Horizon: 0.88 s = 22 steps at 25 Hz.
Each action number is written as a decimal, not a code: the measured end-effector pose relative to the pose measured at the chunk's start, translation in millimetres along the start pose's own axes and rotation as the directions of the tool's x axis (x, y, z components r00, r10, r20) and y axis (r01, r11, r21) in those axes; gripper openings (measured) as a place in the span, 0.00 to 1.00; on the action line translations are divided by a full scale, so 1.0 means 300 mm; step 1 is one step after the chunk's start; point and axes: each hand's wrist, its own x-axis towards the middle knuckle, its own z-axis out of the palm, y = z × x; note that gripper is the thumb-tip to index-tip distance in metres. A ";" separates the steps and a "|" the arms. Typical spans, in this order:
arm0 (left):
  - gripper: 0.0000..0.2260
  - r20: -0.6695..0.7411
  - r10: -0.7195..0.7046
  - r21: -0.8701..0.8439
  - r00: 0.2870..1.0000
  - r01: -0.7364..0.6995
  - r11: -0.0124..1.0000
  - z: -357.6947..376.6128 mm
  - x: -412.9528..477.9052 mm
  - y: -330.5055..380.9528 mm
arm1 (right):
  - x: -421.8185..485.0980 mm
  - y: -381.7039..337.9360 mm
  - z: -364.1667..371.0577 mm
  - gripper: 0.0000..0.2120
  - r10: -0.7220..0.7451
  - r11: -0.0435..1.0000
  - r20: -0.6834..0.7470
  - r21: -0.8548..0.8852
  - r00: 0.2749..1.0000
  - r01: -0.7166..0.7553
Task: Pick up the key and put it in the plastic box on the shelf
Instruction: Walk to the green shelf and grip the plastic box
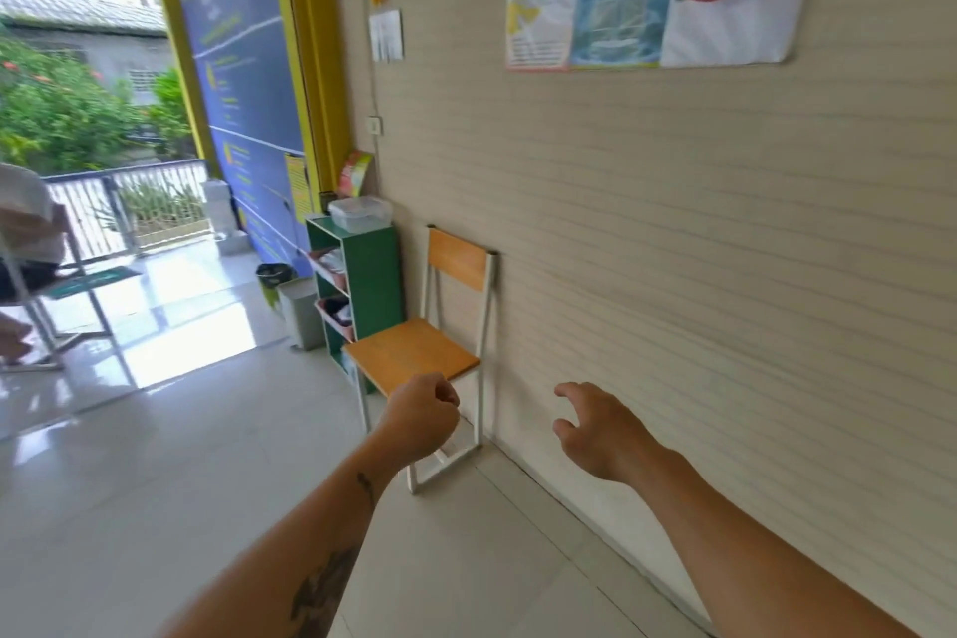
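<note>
**Box lying ahead and to the left of a closed left hand**

The left hand (422,417) is curling into a loose fist in front of the near edge of the wooden chair (414,352), fingers folded in against the palm. The key is not showing anywhere; it may be sitting inside that fist, but the fingers are hiding whatever is there, so I cannot tell whether the hand is gripping it or is merely closed. The right hand (595,430) is hanging open and empty near the wall (673,223), fingers spread and slightly bent, touching nothing.

The clear plastic box (361,214) is sitting on top of the green shelf (370,275), far along the wall, just beyond the chair. From both hands it is lying further away and to the left, well apart from them and out of reach. Its long side is running roughly across the shelf top, and a lid appears to be covering it, though the blur is making that uncertain.

The left hand is the nearer of the two, lying almost in line with the shelf, while the right is standing further to the right. Judging from this, the coming move is calling for a walk past the chair, then a reach up and left to the box.
</note>
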 end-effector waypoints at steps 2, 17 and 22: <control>0.11 -0.070 0.017 0.001 0.997 -0.017 1.000 -0.064 0.134 -0.036 | 0.181 -0.052 0.009 0.27 -0.030 1.000 -0.001 0.001 1.000 0.030; 0.08 -0.378 -0.121 -0.066 0.918 0.103 0.992 -0.603 1.153 -0.306 | 1.480 -0.639 0.109 0.27 -0.265 0.964 0.058 0.001 0.962 0.266; 0.09 -0.329 -0.138 -0.138 0.934 0.097 0.986 -0.900 1.486 -0.511 | 1.815 -0.923 0.273 0.26 -0.247 0.969 0.033 0.024 0.968 0.246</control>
